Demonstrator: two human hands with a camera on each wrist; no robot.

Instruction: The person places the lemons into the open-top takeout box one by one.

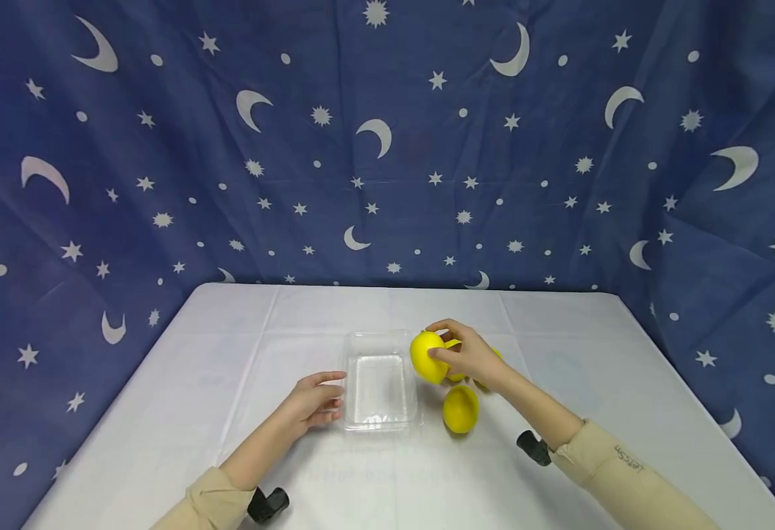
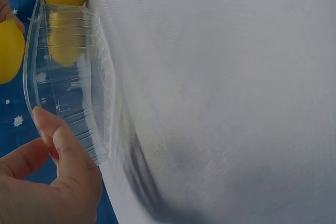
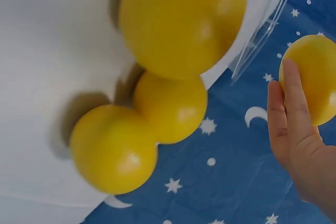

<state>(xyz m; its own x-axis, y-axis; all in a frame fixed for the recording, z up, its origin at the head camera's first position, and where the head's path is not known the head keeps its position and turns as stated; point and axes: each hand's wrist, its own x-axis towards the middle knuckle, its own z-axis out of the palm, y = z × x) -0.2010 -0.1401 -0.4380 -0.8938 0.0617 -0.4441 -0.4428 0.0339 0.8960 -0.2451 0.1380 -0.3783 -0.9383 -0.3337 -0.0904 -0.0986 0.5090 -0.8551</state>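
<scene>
Two hands share the work — the left hand [image 1: 313, 403] rests relaxed fingers against the clear plastic tray's [image 1: 380, 338] left wall, steadying it, while the right hand [image 1: 469, 355] grips a yellow lemon [image 1: 427, 356] just right of the tray, three more lemons [image 1: 461, 408] near.

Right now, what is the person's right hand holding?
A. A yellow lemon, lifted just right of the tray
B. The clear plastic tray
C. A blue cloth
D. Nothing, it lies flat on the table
A: the right hand has its fingers curled round a yellow lemon beside the clear plastic tray, while the left hand touches the tray's left edge.
</scene>
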